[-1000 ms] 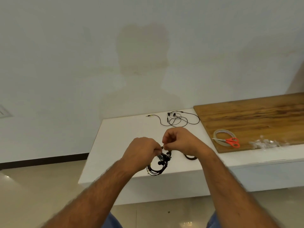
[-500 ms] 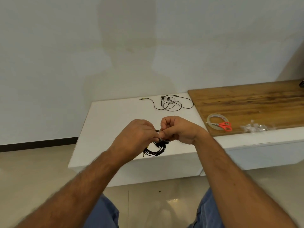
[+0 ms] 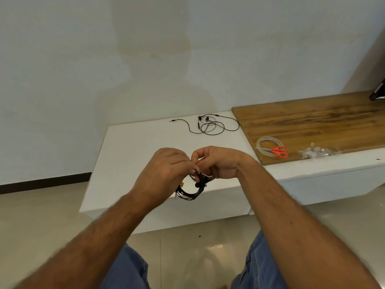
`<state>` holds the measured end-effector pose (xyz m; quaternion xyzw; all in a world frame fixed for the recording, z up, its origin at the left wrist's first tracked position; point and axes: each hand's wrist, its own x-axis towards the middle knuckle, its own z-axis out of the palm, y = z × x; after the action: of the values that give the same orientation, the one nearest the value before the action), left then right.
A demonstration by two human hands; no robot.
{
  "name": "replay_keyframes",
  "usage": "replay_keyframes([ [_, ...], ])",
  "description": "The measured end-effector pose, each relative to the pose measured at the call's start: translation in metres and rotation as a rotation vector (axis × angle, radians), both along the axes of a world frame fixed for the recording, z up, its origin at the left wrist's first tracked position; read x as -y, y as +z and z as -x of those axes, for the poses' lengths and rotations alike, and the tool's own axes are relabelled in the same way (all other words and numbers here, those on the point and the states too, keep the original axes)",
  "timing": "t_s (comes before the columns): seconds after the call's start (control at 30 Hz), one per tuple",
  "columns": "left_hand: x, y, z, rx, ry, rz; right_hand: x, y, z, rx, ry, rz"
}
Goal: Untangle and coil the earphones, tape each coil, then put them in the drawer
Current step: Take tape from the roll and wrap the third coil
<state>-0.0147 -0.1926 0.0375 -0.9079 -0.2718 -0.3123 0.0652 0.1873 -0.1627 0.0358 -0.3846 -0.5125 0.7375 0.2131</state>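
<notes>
A coiled black earphone [image 3: 190, 191] hangs between my hands above the front edge of the white cabinet top [image 3: 133, 155]. My left hand [image 3: 164, 174] and my right hand [image 3: 216, 162] both pinch the top of this coil, fingers closed together. Its lower loop and plug dangle below my left hand. A second black earphone [image 3: 208, 127] lies loose and uncoiled at the back of the cabinet top. A clear tape roll [image 3: 265, 142] and orange-handled scissors [image 3: 278, 151] rest on the wooden board [image 3: 316, 119] to the right.
Crumpled clear tape scraps [image 3: 314, 152] lie on the board's front edge. A white drawer front [image 3: 333, 184] runs under the cabinet top at right. A dark object [image 3: 378, 93] sits at the far right edge. The wall stands behind; a tiled floor lies below.
The view has tilted down, so the cabinet sits lower relative to the earlier frames. My hands stay together on the coil, which has lifted off the cabinet top and now hangs from them.
</notes>
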Motion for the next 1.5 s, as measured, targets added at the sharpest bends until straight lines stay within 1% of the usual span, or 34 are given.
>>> replay_keyframes([
  [0.17, 0.006, -0.001, -0.003, 0.021, 0.097, 0.173, 0.001, -0.005, -0.002, -0.005, 0.037, 0.024],
  [0.3, 0.009, -0.004, -0.005, -0.004, 0.219, 0.289, 0.002, -0.007, -0.001, 0.085, -0.045, -0.063],
  [0.5, 0.013, 0.002, -0.017, 0.199, 0.461, 0.717, 0.003, -0.005, 0.002, 0.265, -0.194, -0.288],
  [0.63, 0.01, -0.001, -0.02, 0.294, 0.552, 0.96, 0.004, -0.004, 0.004, 0.328, -0.269, -0.456],
  [0.73, 0.008, -0.006, -0.017, 0.412, 0.582, 1.111, 0.007, -0.002, 0.008, 0.433, -0.223, -0.605],
  [0.83, 0.008, -0.012, -0.015, 0.527, 0.595, 1.217, 0.012, -0.001, 0.018, 0.607, -0.141, -0.714],
  [0.93, 0.007, -0.016, -0.014, 0.652, 0.611, 1.326, 0.015, 0.0, 0.028, 0.807, -0.044, -0.883],
  [1.0, 0.006, -0.017, -0.013, 0.725, 0.626, 1.408, 0.015, 0.0, 0.032, 0.874, 0.004, -0.941],
  [1.17, 0.003, -0.015, -0.007, 0.834, 0.644, 1.556, 0.015, 0.0, 0.037, 0.906, 0.072, -0.985],
  [1.3, -0.002, -0.012, -0.003, 0.931, 0.645, 1.659, 0.014, -0.002, 0.039, 0.89, 0.082, -1.015],
  [1.37, -0.003, -0.012, 0.0, 0.979, 0.648, 1.691, 0.014, -0.003, 0.041, 0.889, 0.082, -1.039],
  [1.5, -0.005, -0.013, 0.003, 1.006, 0.632, 1.715, 0.014, -0.006, 0.045, 0.874, 0.028, -1.094],
])
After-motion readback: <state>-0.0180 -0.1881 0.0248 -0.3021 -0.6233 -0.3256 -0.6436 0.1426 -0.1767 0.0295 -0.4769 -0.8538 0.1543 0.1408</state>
